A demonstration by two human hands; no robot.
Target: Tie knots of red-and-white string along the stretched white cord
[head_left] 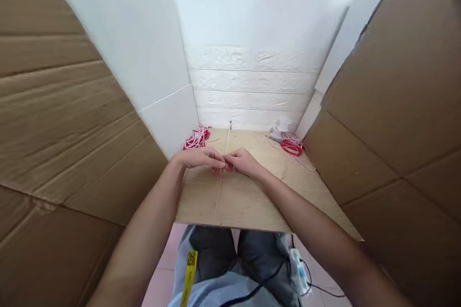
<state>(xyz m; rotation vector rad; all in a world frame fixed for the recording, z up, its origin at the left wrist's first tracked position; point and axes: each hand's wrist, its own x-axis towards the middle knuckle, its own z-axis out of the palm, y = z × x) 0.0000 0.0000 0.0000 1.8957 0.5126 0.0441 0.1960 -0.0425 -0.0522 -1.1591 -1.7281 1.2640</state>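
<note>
Clock positions read from the hands. Nearest, at six o'clock below the table edge: dark trousers (216, 247), with a yellow strip (189, 276) bearing a printed code at seven. White power strip (297, 268) at five, low down, dark cable running off it. Cardboard panels rise on both flanks, one (72, 105) at nine o'clock, the other (403, 105) at three. Wooden table (259, 206) between them. A thin pale cord (217, 199) lies along it, from the near edge at six up through the hands toward twelve. Left hand (207, 159) and right hand (242, 160) meet over the middle of the table, fingertips together, each pinching the cord; finer detail at the fingertips too small to read. Beyond, at about ten to eleven: tangled bundle of red and pale yarn (197, 138). Between two and three: red-handled scissors (292, 147) amid loose pinkish-white string (304, 162). Just behind, at two, white spools (281, 128). Farthest, at twelve: small dark hook (230, 125) at the cord's far end, before a white brick-patterned wall (252, 81).
</note>
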